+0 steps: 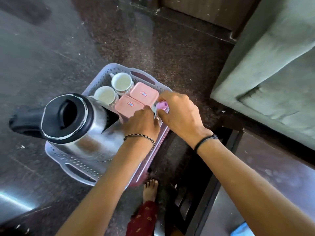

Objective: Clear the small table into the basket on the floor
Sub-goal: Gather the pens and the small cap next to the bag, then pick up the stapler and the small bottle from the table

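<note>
While both hands meet low over the dark stone floor (pixel 51 48), the head view looks straight down on them.

Right hand (pixel 179 113): fingers (pixel 167 99) arched over a small purple-capped item (pixel 162 105), thumb under it, so grasping it. Left hand (pixel 141 123): fingers curled down against the item's near side. Their tips are hidden, so I cannot tell whether they grip or only touch.

The item is at the right edge of the basket (pixel 119 68), which stands on the floor. Whether it rests on the basket's bottom is hidden.

Just left of the fingers, inside the basket: two pink boxes (pixel 136 99), lids on, side by side and touching, each with a small label. Further left of the fingers: two white cups (pixel 121 81), upright, mouths up. A steel kettle (pixel 73 120) with black lid and handle fills the basket's left part, just beside the left wrist.

A pink translucent tray (pixel 150 160) runs under the left forearm along the basket's right side. In it or beside it, I cannot tell.

Back from the fingers, under the right forearm: a dark-framed desk (pixel 265 167) with a glossy top. Well right of the fingers: a grey sofa (pixel 272 65). Below the hands: a bare foot (pixel 150 188) on the floor.
</note>
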